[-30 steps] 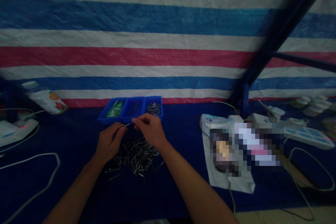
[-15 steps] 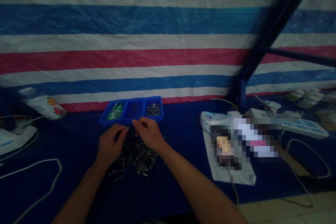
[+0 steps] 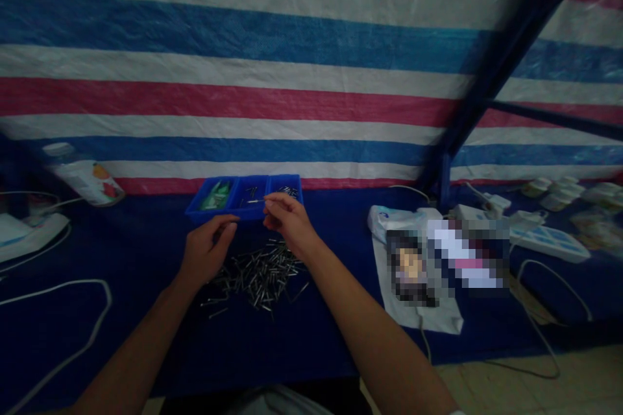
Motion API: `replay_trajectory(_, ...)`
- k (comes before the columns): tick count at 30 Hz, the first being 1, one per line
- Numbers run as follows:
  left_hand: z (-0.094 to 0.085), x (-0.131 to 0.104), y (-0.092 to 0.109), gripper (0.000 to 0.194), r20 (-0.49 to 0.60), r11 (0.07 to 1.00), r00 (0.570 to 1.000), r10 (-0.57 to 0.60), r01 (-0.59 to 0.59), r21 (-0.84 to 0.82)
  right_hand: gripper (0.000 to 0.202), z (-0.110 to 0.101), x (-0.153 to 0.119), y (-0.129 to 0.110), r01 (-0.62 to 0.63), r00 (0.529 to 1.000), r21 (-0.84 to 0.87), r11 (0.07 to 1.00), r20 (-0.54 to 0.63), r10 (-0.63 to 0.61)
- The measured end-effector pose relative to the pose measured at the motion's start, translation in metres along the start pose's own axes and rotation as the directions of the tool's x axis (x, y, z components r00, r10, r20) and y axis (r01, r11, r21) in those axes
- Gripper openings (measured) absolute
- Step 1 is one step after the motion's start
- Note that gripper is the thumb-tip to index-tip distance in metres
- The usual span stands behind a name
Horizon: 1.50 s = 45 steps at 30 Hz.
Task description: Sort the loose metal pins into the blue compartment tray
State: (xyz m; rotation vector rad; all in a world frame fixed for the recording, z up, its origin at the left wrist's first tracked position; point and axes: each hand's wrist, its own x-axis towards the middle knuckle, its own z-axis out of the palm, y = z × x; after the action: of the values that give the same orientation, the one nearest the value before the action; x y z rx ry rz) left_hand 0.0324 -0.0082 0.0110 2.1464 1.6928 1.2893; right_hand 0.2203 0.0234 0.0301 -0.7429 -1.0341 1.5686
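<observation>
Your right hand (image 3: pixel 291 220) has its grip clamped on a thin metal pin (image 3: pixel 252 201), near the blue tray (image 3: pixel 250 180). Your left hand's (image 3: pixel 205 253) fingertips nearly meet; whether they hold anything is unclear. Loose pins (image 3: pixel 265 273) lie heaped below on the table (image 3: pixel 263 350).

The left hand (image 3: pixel 209 249) and right hand (image 3: pixel 294 227) are bare, with slim fingers and narrow wrists, and both forearms are uncovered, broadening toward the near edge. A pale scrap (image 3: pixel 457 412), perhaps a sleeve hem, edges the right arm at the near right. Between the arms, at the near edge, shows a softly creased grey garment (image 3: pixel 277 400).
</observation>
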Motion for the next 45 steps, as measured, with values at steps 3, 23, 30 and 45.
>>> replay_trajectory(3,0.001,0.001,0.0,0.035,-0.011,0.999,0.999,0.038,-0.037,0.022,0.019,0.0,-0.001,-0.001,0.002,1.0,0.153,0.988,-0.008,-0.001)
replay_trajectory(23,-0.003,0.002,0.0,0.029,-0.027,0.997,0.997,0.079,-0.078,0.024,0.026,0.0,0.003,0.001,-0.045,0.866,0.064,0.997,-0.496,0.071)
replay_trajectory(30,-0.003,0.002,-0.003,0.027,-0.024,0.997,0.997,0.075,-0.074,0.039,0.027,-0.001,0.004,0.0,-0.19,0.926,-0.18,0.965,-0.361,0.114)
replay_trajectory(45,-0.002,0.003,-0.006,0.028,0.047,0.997,0.997,0.059,-0.061,0.043,0.03,-0.003,-0.019,0.014,0.242,0.97,-0.954,-0.175,0.235,0.06)
